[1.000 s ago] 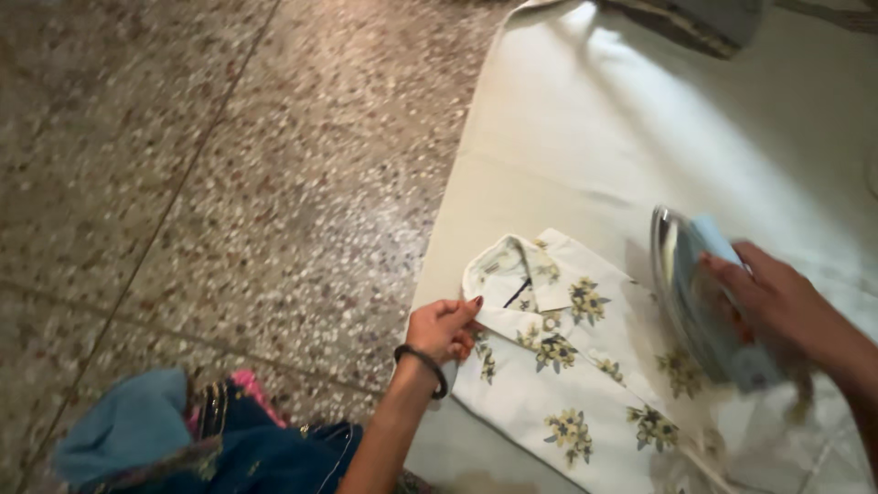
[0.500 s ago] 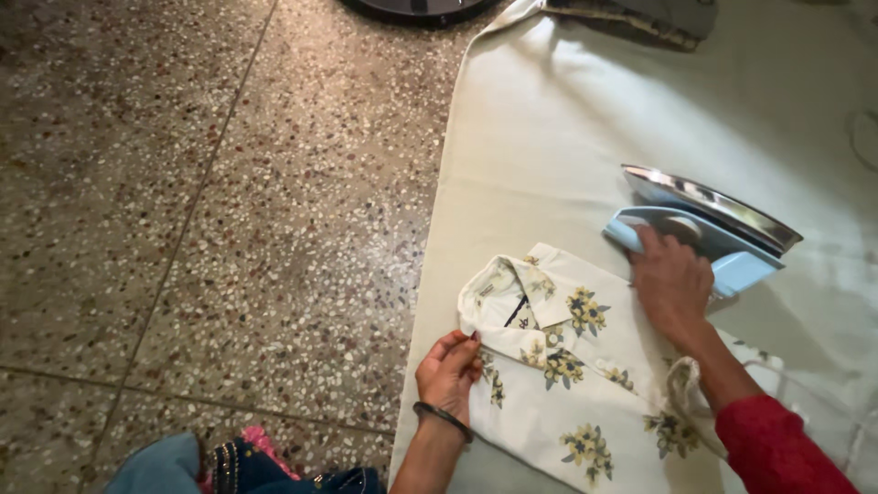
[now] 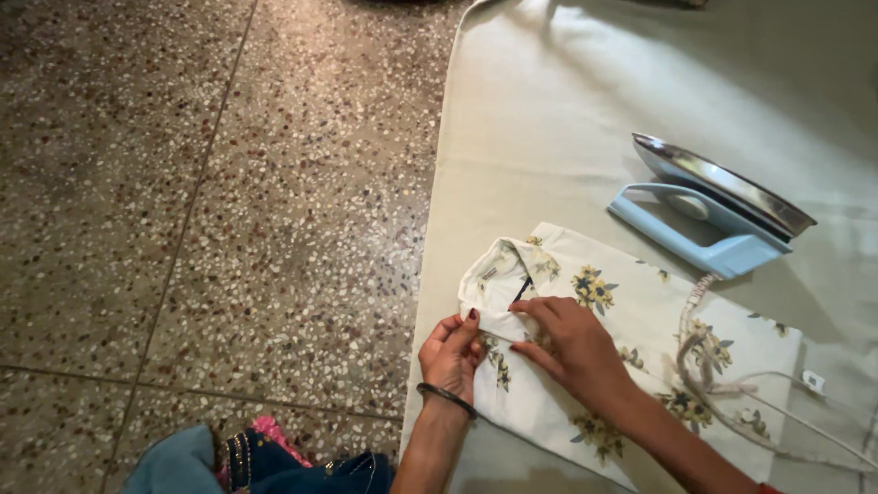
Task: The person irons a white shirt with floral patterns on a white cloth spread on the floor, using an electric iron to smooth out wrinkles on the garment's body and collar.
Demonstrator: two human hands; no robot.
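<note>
Now the right hand has left the iron, its fingers spread flat beside the left hand on the shirt.

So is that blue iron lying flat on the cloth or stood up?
Stood up. The blue iron rests on its heel on the pale cloth, its shiny soleplate tilted up and off the floral shirt.

A folded white floral shirt lay flat, collar toward the floor edge, on the pale cloth.
</note>
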